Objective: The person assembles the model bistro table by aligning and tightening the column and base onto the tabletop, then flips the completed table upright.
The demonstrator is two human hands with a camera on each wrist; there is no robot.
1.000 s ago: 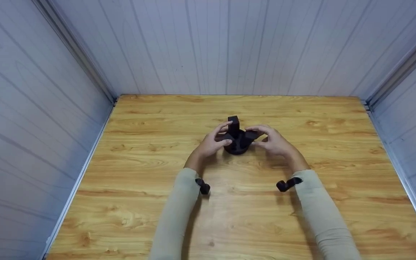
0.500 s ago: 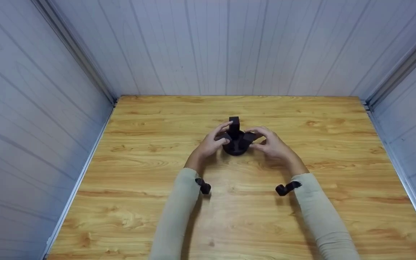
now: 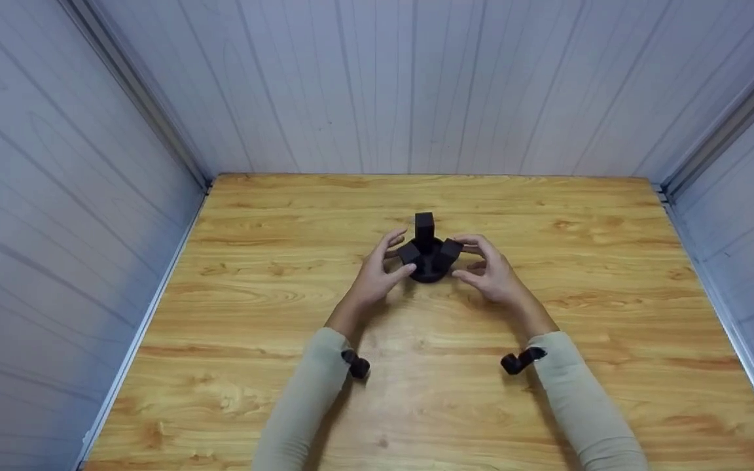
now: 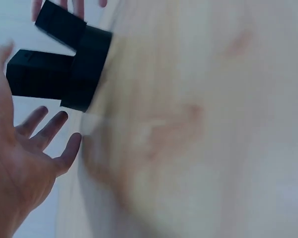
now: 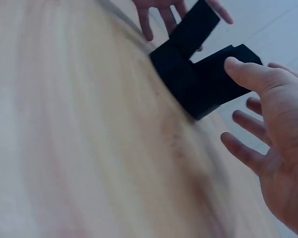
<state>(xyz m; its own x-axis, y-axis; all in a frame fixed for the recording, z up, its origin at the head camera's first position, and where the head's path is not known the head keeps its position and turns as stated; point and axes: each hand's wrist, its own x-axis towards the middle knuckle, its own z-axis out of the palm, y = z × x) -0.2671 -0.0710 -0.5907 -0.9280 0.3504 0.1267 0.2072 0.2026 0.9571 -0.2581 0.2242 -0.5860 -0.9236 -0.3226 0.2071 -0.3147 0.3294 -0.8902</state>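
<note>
A black object with a round base (image 3: 429, 275) and three upright rectangular posts stands on the wooden table, one post (image 3: 424, 227) at the back. My left hand (image 3: 375, 271) curves around its left side, fingers spread beside the left post (image 3: 408, 252). The left wrist view shows the left fingers (image 4: 71, 153) apart from the object. On the other side is my right hand (image 3: 496, 271), its fingers loosely bent around the right post (image 3: 451, 249). Its thumb (image 5: 248, 74) overlaps a post in the right wrist view; whether it touches I cannot tell.
The wood-grain tabletop (image 3: 429, 379) is enclosed by a pale panelled wall (image 3: 377, 85) at the back and panels at both sides. Small black mounts (image 3: 355, 364) stick out inward from each sleeve.
My left fingers have come off the back post and spread, and the left hand has drawn back slightly. The right hand has also shifted back a little and loosened. The black object barely moves.
</note>
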